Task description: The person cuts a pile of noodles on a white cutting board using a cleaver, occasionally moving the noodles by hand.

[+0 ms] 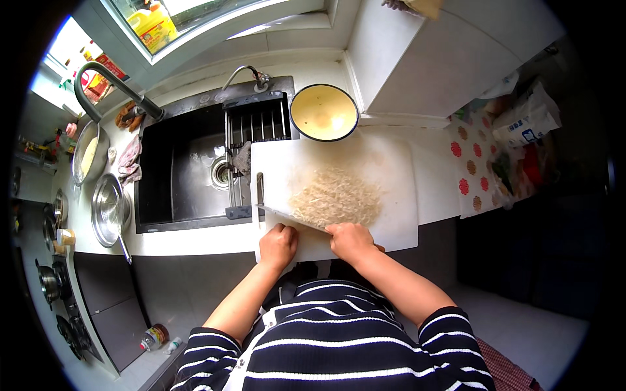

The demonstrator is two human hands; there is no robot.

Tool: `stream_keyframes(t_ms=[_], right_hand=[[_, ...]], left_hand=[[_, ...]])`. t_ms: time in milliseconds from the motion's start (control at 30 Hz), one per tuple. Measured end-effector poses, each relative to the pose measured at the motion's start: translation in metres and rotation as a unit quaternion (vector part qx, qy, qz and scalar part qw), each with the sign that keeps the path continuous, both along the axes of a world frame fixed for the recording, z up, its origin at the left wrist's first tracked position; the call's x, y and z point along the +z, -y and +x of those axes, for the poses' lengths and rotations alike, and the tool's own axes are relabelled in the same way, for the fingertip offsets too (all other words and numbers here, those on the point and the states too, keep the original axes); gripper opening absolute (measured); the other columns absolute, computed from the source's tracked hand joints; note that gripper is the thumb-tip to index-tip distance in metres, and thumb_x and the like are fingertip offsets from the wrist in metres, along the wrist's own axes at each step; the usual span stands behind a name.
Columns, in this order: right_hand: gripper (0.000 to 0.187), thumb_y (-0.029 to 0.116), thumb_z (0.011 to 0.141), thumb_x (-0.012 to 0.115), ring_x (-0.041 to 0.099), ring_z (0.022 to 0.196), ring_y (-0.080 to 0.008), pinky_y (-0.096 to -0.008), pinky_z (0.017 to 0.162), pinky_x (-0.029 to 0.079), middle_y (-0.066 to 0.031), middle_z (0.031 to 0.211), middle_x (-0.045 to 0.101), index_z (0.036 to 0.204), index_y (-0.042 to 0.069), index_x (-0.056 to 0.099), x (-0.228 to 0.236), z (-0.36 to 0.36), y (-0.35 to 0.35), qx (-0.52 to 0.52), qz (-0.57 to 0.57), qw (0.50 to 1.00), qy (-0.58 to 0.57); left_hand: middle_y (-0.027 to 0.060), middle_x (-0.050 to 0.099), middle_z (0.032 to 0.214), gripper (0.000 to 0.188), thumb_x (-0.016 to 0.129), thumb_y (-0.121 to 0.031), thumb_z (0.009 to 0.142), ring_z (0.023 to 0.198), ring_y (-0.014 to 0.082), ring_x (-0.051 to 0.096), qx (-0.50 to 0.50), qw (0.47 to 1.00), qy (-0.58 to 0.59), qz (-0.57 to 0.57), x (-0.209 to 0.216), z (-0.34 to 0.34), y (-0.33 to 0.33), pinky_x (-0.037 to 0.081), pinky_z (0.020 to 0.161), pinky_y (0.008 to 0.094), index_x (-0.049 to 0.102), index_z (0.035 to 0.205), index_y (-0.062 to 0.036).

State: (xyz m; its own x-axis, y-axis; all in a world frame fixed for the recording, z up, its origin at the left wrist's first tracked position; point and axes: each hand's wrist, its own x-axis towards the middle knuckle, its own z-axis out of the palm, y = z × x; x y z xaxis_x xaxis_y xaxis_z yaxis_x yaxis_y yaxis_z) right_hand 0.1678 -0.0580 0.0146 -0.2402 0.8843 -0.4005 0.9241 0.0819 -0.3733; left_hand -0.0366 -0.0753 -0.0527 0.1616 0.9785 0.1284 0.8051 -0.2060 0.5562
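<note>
A heap of pale, finely cut shreds lies on the white cutting board. My right hand is wrapped round the handle of a kitchen knife. Its blade points left, along the near side of the heap. At the board's near left part, my left hand is curled into a fist just below the blade. The inside of that fist is hidden, so I cannot make out whether anything is in it.
Behind the board stands a cream bowl with a dark rim. A black sink with a rack lies left, and a metal strainer sits beyond it. Plastic bags crowd the right end of the counter.
</note>
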Motion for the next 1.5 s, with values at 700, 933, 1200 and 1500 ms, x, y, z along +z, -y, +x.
stream_keyframes(t_ms=[700,933,1200,1500], right_hand=[[0.026,0.015,0.081,0.057,0.067,0.084,-0.0341,-0.0443,0.076,0.054,-0.0152,0.090,0.070,0.102,0.014,0.072,0.010,-0.001,0.000,-0.011,-0.001,1.000,0.005],[0.024,0.015,0.084,0.053,0.067,0.084,-0.0352,-0.0454,0.075,0.054,-0.0162,0.087,0.070,0.101,0.014,0.071,0.005,-0.004,-0.001,-0.017,0.000,1.000,0.003],[0.024,0.015,0.084,0.053,0.067,0.084,-0.0351,-0.0446,0.077,0.054,-0.0160,0.088,0.070,0.101,0.013,0.070,0.007,-0.009,0.005,-0.013,0.012,1.000,-0.010],[0.024,0.014,0.084,0.054,0.067,0.083,-0.0361,-0.0457,0.075,0.054,-0.0165,0.088,0.070,0.100,0.013,0.070,0.014,-0.010,0.005,-0.025,0.010,0.999,-0.022]], left_hand=[[0.0095,0.061,0.073,0.009,0.069,-0.019,0.077,0.063,0.0305,0.062,0.021,0.999,0.028,0.000,0.003,0.005,0.004,0.051,0.055,0.0412,0.066,0.077,-0.0098],[0.0094,0.060,0.071,0.007,0.067,-0.017,0.079,0.063,0.0304,0.062,0.016,0.999,0.025,0.017,-0.003,0.005,0.005,0.050,0.054,0.0415,0.066,0.076,-0.0101],[0.0095,0.063,0.074,0.007,0.070,-0.017,0.078,0.063,0.0305,0.063,0.028,0.999,0.019,-0.012,-0.005,0.010,0.001,0.051,0.056,0.0406,0.068,0.078,-0.0101],[0.0089,0.062,0.072,0.012,0.071,-0.021,0.076,0.063,0.0301,0.062,0.036,0.999,0.032,-0.002,0.004,0.003,0.010,0.050,0.054,0.0414,0.066,0.074,-0.0096]])
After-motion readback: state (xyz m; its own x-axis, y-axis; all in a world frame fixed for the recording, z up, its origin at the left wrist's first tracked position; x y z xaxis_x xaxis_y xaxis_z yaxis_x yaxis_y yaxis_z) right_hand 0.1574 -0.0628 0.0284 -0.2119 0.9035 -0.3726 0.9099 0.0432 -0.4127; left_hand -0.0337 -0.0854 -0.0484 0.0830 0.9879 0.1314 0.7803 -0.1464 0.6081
